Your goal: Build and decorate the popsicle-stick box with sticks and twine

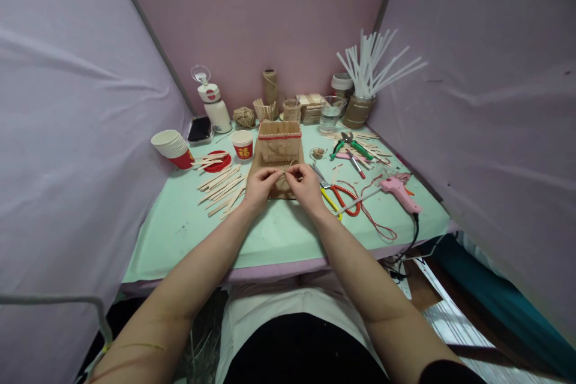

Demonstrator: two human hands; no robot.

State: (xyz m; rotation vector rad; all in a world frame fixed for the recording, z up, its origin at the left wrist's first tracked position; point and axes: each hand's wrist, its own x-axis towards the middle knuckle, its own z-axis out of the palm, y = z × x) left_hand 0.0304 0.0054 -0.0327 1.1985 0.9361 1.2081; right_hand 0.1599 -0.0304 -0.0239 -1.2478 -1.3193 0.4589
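My left hand (261, 185) and my right hand (305, 183) meet fingertip to fingertip above a brown cardboard sheet (281, 193). Both are closed in a pinch on a thin strand of tan twine (291, 164), of which only a small loop shows. Just beyond them, on the cardboard, stands a small tan box (279, 147) with a red band around its rim. Scissors (330, 187) with red and yellow handles lie beside my right hand. To the left of my left hand are several loose wooden sticks (220, 191).
A pink glue gun (400, 193) with a cord lies at the right, near red string (375, 229) and green-handled pliers (348, 145). Paper cups (243, 147), a white bottle (216, 111), a water cup (330, 115) and a jar of glue sticks (359, 111) stand further back.
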